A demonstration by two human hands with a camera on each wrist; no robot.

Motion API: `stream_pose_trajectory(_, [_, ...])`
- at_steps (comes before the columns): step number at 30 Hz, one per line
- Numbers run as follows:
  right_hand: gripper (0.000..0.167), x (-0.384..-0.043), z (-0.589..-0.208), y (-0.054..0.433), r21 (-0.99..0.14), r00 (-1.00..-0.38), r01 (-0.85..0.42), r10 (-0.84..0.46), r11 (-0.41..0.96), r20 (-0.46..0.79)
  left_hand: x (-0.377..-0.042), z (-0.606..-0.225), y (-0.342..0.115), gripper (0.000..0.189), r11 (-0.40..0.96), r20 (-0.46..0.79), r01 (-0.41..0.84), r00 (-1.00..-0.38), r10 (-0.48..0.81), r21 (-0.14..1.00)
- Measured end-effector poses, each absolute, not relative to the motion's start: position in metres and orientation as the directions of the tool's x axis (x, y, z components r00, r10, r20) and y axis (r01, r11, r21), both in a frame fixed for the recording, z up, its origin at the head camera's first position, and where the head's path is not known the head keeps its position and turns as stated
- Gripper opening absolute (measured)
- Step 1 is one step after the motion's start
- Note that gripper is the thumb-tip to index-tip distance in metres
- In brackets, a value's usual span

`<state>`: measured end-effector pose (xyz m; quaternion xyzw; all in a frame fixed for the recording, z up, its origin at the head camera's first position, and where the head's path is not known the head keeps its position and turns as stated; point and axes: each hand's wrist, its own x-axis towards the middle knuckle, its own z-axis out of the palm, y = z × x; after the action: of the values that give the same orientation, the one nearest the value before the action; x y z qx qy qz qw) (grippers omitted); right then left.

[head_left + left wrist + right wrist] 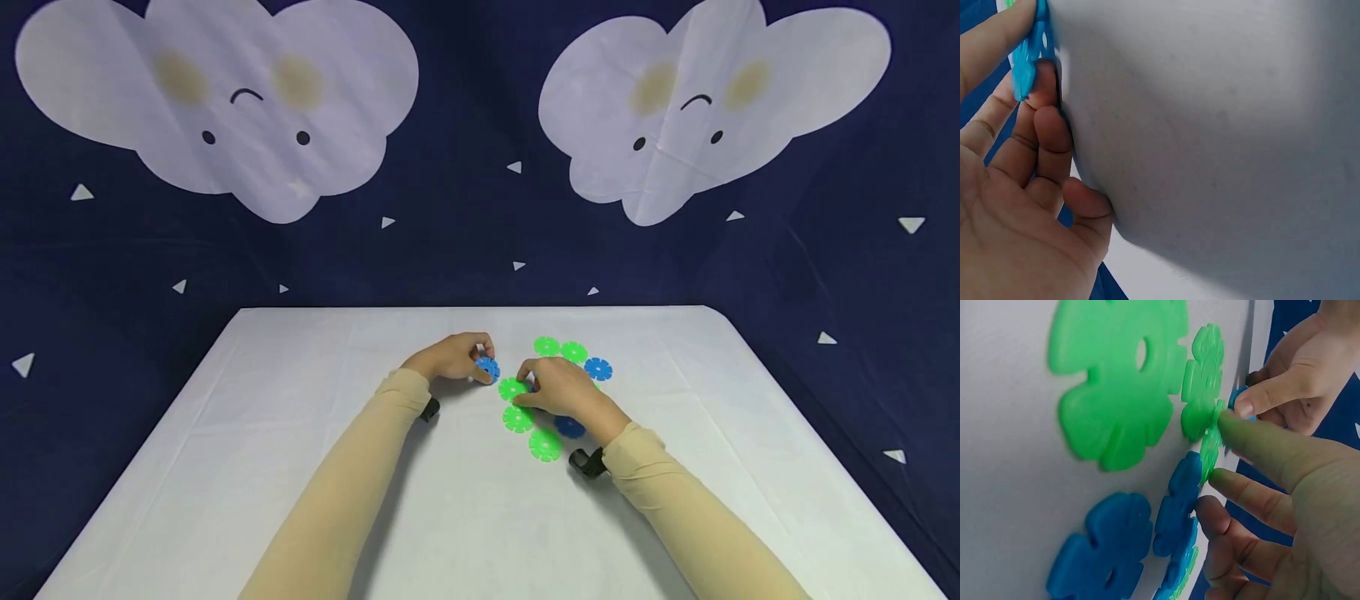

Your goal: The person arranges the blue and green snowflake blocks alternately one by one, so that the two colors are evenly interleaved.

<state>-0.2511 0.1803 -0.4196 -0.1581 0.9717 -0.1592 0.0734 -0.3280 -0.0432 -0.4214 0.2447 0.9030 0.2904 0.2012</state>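
Head view: got a blue disc (pixel 492 367) pinched by the rim in the left hand (pixel 453 356), tilted up just beside a green disc (pixel 511 388), probably too thin to grab flat. Also got that green disc clamped at the edge between thumb and finger of the right hand (pixel 564 388) on the white table (pixel 210 492), likely to stop any sliding. Counting both: five clear greens (pixel 545 446), three clear blues (pixel 598 369), some half hidden, can't tell how many.

smooth plastic discs (pixel 545 445), matt cloth (pixel 465 258)
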Motion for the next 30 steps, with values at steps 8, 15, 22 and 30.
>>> stream_pose_trajectory(8, [0.051,-0.255,-0.419,0.178,-0.34,-0.942,-0.269,-0.32,0.901,-0.101,-0.324,-0.421,-0.047,0.047,0.711,-0.218,0.325,-0.801,0.557,0.623])
stream_pose_trajectory(15, [0.052,-0.26,-0.417,0.176,-0.355,-0.946,-0.243,-0.302,0.903,-0.12,-0.325,-0.423,-0.049,0.05,0.701,-0.191,0.343,-0.803,0.564,0.625])
stream_pose_trajectory(22, [0.052,-0.26,-0.418,0.171,-0.346,-0.96,-0.207,-0.259,0.915,-0.111,-0.324,-0.427,-0.051,0.048,0.704,-0.162,0.381,-0.804,0.573,0.6])
stream_pose_trajectory(30, [0.049,-0.262,-0.419,0.163,-0.334,-0.969,-0.163,-0.215,0.928,-0.124,-0.324,-0.43,-0.056,0.045,0.686,-0.098,0.462,-0.786,0.61,0.563])
